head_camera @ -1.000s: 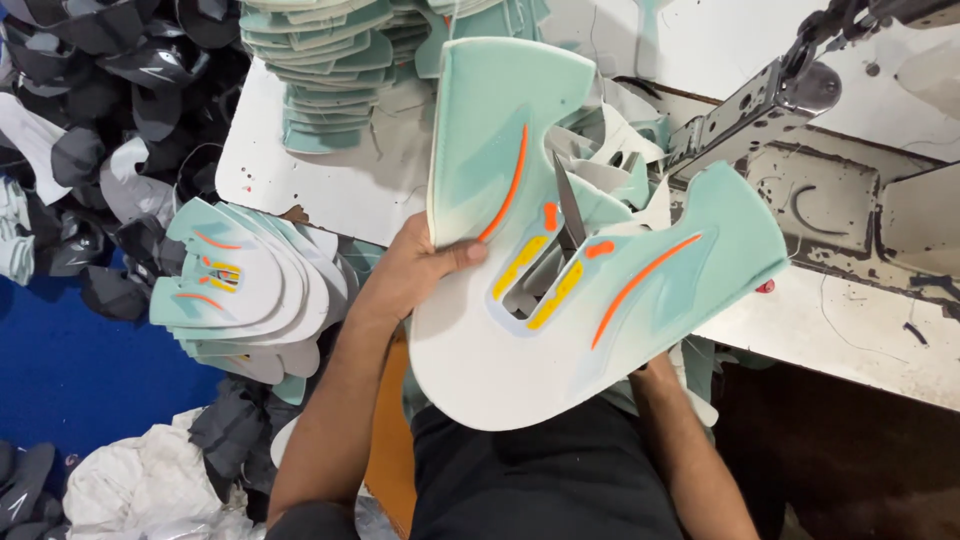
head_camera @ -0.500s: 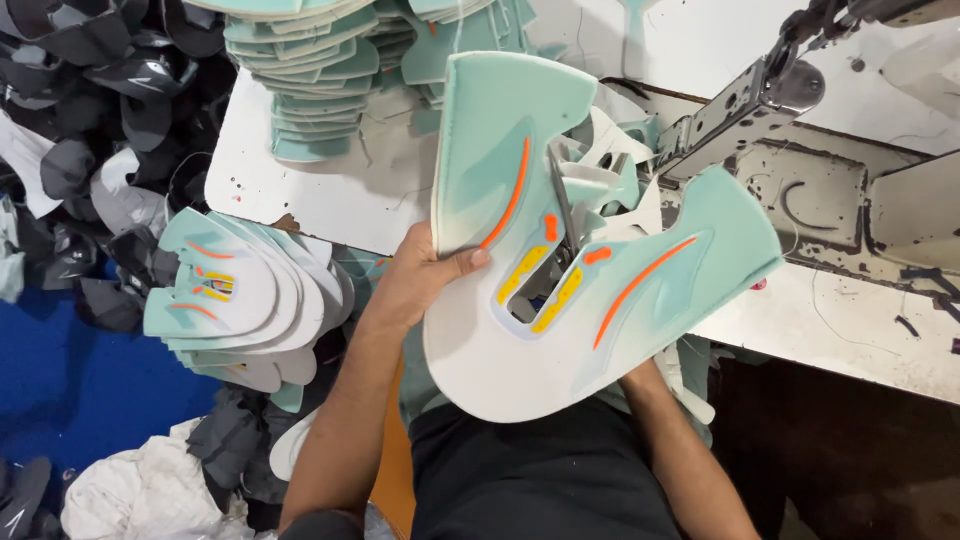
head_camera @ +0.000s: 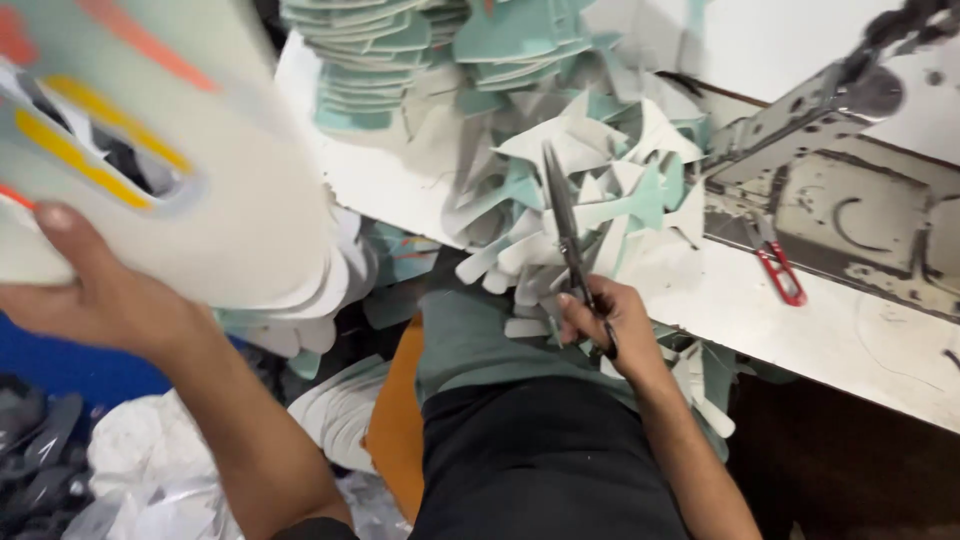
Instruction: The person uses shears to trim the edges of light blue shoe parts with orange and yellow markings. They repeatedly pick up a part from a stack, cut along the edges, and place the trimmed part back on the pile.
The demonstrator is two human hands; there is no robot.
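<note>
Left of the heap of white and mint offcuts [head_camera: 590,190], the left hand [head_camera: 95,300] pinches a printed mint-white foam panel [head_camera: 170,170], while the right hand [head_camera: 610,325] is closed around long steel scissors [head_camera: 565,225].

A white desk [head_camera: 850,340] carries a heap of white and teal offcuts [head_camera: 590,190] near its front edge. Stacks of teal cut pieces [head_camera: 365,60] stand at the far side. A red thread snip [head_camera: 778,265] lies on the bed of a grey sewing machine [head_camera: 860,200] to the right. Dark pieces [head_camera: 40,450] and white scraps [head_camera: 150,470] lie on the floor, lower left.
</note>
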